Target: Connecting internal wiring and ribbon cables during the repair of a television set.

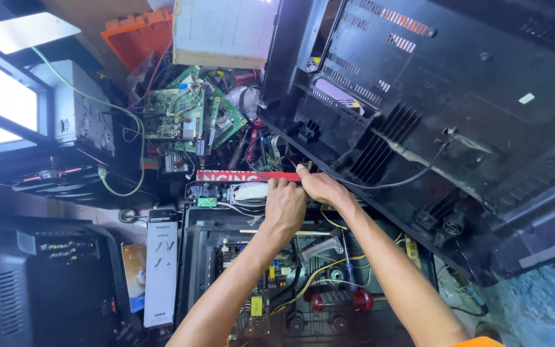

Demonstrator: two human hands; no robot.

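Both hands meet at the lower edge of the tilted black back cover (457,122). Left hand (284,204) curled, contents unclear; right hand (319,186) nearer, fingertips pinching the rim, which runs diagonally rightward.

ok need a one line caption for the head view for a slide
Both hands, left hand and right hand, meet at the lower edge of a tilted black television back cover above an open chassis of wiring.

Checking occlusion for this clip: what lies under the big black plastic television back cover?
Under the black plastic back cover, tilted up, only its lower edge region shows: both hands, left and right, and a thin black cable. Anything farther beneath is covered.
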